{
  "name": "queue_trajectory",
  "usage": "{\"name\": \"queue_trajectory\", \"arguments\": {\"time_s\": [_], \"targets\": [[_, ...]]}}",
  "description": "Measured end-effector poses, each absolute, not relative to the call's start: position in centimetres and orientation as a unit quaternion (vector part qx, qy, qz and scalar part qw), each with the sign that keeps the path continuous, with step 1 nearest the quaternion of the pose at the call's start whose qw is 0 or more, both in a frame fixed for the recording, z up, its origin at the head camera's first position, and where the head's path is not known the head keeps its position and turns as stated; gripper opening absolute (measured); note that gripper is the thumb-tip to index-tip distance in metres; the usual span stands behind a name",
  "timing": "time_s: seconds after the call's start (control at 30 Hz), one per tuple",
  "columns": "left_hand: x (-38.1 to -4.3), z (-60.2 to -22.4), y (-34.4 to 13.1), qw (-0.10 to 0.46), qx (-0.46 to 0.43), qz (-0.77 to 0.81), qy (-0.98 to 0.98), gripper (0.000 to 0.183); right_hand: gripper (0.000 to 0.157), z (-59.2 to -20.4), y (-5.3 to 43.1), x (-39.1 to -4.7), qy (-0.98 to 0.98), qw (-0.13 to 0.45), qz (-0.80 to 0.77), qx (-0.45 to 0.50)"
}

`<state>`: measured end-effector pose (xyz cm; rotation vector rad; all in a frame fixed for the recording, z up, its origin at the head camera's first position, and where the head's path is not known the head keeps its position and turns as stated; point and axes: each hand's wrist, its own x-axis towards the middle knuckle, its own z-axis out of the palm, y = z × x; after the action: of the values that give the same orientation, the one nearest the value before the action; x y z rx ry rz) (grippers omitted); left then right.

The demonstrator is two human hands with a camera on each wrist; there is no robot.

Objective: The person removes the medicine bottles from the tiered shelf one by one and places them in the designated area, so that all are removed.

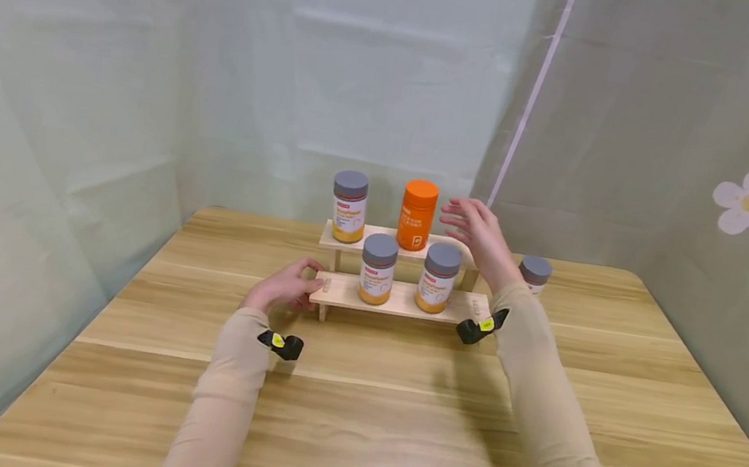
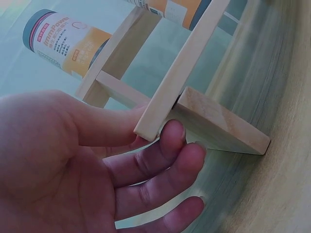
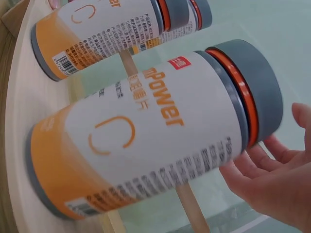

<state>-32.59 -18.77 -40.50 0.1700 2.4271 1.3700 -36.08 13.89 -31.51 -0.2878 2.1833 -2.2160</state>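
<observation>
Sleeves (image 1: 557, 422), left hand (image 1: 287, 283) pinching rack (image 1: 402, 299) edge — jars (image 1: 378, 270) apart

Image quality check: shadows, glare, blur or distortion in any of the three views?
Head view: bright, with a soft shadow on the table beside the right sleeve; left wrist view: dimmer overall, though large lettering on the upper jar is readable; right wrist view: small print on the near jar is smeared, glints show on its orange ring, and the shelf edge bows, likely lens distortion.
</observation>
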Motion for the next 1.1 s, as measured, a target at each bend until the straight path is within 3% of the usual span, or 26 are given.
{"name": "queue_trajectory", "arguments": {"time_s": [0.47,1.1], "targets": [[-32.2,-40.4,-17.8,0.175,0.056,0.497,0.848,0.044,0.056,-30.9,12.6,-36.7,0.716,0.046,-0.688,-0.107],[-32.1,-40.3,-17.3,0.175,0.052,0.491,0.852,0.043,0.065,-28.5,11.1,-38.0,0.834,0.104,-0.521,-0.150]]}}
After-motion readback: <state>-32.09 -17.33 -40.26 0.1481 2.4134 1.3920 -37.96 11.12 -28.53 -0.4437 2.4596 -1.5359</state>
